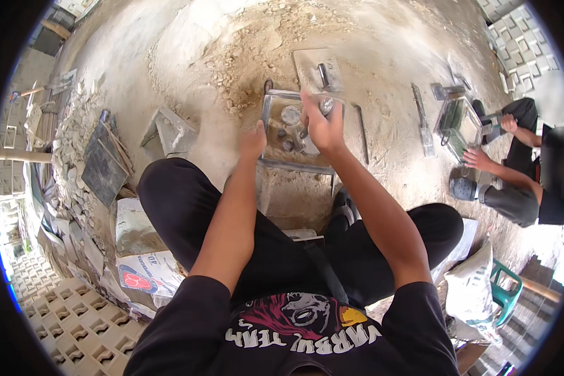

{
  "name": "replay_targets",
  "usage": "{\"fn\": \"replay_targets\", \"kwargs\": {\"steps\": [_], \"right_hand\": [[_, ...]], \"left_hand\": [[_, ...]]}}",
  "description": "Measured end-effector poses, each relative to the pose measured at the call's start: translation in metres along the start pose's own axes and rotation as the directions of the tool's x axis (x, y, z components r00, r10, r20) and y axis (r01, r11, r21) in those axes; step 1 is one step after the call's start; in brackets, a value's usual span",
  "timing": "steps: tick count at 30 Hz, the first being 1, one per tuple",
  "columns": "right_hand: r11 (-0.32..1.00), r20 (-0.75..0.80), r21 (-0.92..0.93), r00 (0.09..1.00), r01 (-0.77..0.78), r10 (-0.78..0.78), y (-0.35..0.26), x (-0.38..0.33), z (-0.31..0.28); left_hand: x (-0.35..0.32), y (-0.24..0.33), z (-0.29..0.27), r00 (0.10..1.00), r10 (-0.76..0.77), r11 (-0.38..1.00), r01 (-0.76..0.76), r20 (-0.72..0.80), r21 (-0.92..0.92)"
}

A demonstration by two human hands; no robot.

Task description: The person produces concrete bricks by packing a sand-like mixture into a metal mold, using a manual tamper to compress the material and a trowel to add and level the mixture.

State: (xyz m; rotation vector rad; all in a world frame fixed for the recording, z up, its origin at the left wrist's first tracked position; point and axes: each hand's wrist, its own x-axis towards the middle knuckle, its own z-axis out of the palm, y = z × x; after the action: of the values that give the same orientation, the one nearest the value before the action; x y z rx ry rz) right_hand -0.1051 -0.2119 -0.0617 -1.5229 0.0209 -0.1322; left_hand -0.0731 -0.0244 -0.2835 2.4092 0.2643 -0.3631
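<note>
A square metal frame (294, 165) lies on the sandy ground in front of my knees. Round and holed shapes (291, 114) show inside it, greyish and dusty. My left hand (253, 140) is closed round the frame's left side bar. Over the frame's right half, my right hand (324, 128) is closed and slightly smeared by motion. A shiny metallic bit (326, 105) shows by its fingers; its kind is unclear. Just beyond the frame lies a flat, dusty plate (307, 66) with a dark bar-shaped handle (323, 75).
Loose rubble and sand (238, 81) spread beyond the frame. A thin metal rod (361, 133) and a long flat tool (422, 119) lie to the right. There a co-worker's hands (479, 159) work at another metal mould (460, 122). Broken slabs (169, 131) lie left.
</note>
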Motion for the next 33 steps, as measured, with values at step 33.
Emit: {"fn": "replay_targets", "kwargs": {"steps": [33], "right_hand": [[0.984, -0.163, -0.02, 0.972, -0.176, 0.17, 0.073, -0.009, 0.035]], "left_hand": [[-0.024, 0.039, -0.005, 0.918, -0.387, 0.911, 0.365, -0.092, -0.19]]}}
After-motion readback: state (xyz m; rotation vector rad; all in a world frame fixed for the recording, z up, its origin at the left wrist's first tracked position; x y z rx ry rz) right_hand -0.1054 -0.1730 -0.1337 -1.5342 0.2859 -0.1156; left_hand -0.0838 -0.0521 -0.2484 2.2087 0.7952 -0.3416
